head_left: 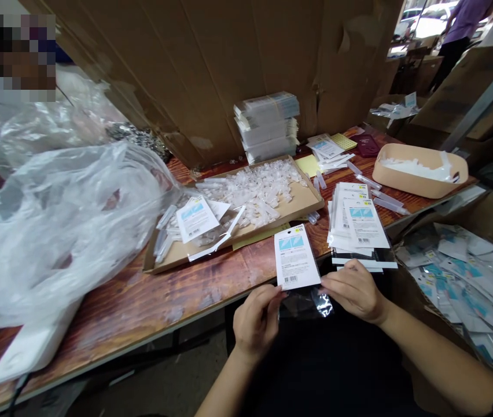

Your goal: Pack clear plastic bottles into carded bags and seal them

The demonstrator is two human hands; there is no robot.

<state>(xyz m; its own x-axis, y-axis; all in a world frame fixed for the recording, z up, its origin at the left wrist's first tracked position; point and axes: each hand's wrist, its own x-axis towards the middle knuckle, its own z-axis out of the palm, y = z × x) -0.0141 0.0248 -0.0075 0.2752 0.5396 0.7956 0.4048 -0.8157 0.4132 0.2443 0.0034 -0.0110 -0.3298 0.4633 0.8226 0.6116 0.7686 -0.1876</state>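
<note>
A clear plastic bag with a printed white card (296, 260) inside lies at the table's front edge, its loose clear flap hanging toward me. My left hand (256, 318) pinches the bag at its lower left corner. The lower right corner is between the thumb and fingers of my right hand (354, 292). Just beyond my right hand is a pile of similar bagged cards (361, 223). A shallow cardboard tray (311, 202) behind the bag holds many small clear plastic pieces (259, 191), with another card (197, 219) on its left part.
Bunched clear plastic sheeting (64, 226) covers the table's left side, over a white device (33, 344). Stacked cards (268, 127) stand at the back. A beige basin (420, 174) sits at right, above a carton of bagged cards (467, 278). A person (463, 35) stands far behind.
</note>
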